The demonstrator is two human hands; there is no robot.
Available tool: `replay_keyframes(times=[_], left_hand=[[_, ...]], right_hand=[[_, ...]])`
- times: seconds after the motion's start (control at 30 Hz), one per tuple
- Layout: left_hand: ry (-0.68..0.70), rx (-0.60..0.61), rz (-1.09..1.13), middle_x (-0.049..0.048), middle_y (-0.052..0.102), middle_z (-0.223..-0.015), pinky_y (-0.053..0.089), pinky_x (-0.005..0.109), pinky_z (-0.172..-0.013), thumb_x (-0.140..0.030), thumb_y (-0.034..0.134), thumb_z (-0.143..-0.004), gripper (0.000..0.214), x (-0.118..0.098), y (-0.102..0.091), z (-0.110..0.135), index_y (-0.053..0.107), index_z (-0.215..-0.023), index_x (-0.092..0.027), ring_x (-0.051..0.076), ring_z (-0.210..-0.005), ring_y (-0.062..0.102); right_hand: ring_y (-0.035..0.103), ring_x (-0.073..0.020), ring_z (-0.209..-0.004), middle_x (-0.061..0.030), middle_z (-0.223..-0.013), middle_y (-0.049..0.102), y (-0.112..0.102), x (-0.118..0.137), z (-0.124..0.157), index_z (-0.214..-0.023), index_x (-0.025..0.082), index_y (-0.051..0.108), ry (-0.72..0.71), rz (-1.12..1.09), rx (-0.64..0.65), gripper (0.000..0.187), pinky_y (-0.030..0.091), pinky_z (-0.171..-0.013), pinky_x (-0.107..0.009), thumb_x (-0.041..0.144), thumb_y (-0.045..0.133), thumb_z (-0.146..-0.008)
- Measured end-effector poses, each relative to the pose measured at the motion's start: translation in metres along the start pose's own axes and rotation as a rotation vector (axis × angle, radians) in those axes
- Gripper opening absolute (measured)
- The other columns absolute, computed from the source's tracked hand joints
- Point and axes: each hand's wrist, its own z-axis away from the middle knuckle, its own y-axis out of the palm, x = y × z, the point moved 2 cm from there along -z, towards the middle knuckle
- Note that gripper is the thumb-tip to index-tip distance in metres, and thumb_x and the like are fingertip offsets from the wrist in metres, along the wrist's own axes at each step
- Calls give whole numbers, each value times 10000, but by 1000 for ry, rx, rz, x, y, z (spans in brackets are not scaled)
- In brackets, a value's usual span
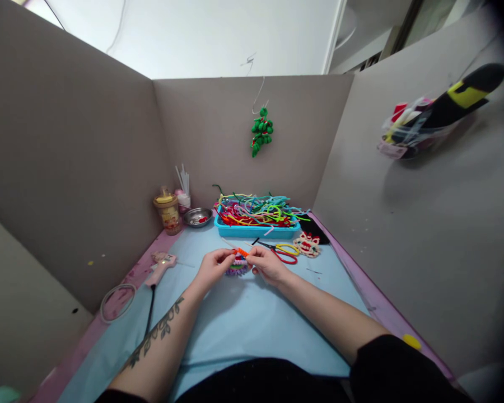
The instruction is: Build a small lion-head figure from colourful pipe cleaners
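My left hand (213, 267) and my right hand (267, 263) meet over the light blue table mat (243, 319). Both pinch a short orange pipe cleaner piece (242, 252) between their fingertips. Just under it, between the hands, sits a small purple and multicoloured pipe cleaner craft (237, 271). How it is joined to the orange piece is too small to tell.
A blue tray (256, 229) full of coloured pipe cleaners stands behind the hands. Red-and-yellow scissors (283, 252) and a small red-white craft (307, 244) lie to the right. A pink glue gun (162, 266), a metal bowl (197, 217) and a jar (168, 212) are left. Grey partition walls enclose the desk.
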Motion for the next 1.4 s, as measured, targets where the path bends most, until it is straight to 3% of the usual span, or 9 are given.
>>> replay_keyframes(times=[0.27, 0.6, 0.87, 1.17, 1.4], left_hand=[[27, 21, -40, 112, 723, -953, 505, 319, -782, -364, 599, -780, 329, 2, 2, 1, 711, -971, -121, 240, -885, 654], [51, 78, -33, 108, 726, -941, 500, 317, -755, -366, 592, -800, 335, 2, 6, 2, 711, -1004, -129, 234, -852, 657], [47, -30, -80, 76, 723, -775, 490, 273, -647, -350, 619, -758, 250, 1, 3, 0, 723, -831, -135, 191, -710, 643], [69, -97, -56, 92, 713, -846, 503, 300, -738, -372, 650, -731, 253, 3, 1, 0, 688, -800, -132, 204, -794, 647], [50, -76, -50, 88, 688, -806, 482, 267, -669, -383, 619, -759, 276, 6, -2, 0, 674, -759, -113, 177, -731, 612]], right_hand=[[450, -91, -482, 59, -534, 504, -2, 0, -1, -631, 171, 515, -193, 272, -95, 205, 344, -468, -216, 289, 682, -624], [439, -121, -603, 38, -603, 471, -9, 4, 3, -565, 178, 469, -505, 687, -315, 172, 321, -564, -230, 212, 606, -665], [457, -118, -589, 39, -594, 500, 1, 3, 5, -613, 173, 500, -438, 645, -226, 139, 351, -565, -226, 220, 616, -673], [465, -114, -587, 35, -600, 519, 6, 1, 7, -634, 168, 530, -374, 622, -143, 187, 357, -562, -228, 292, 662, -682], [450, -95, -488, 37, -545, 522, 9, 1, 5, -715, 165, 598, -159, 378, 109, 277, 324, -476, -213, 441, 608, -740]])
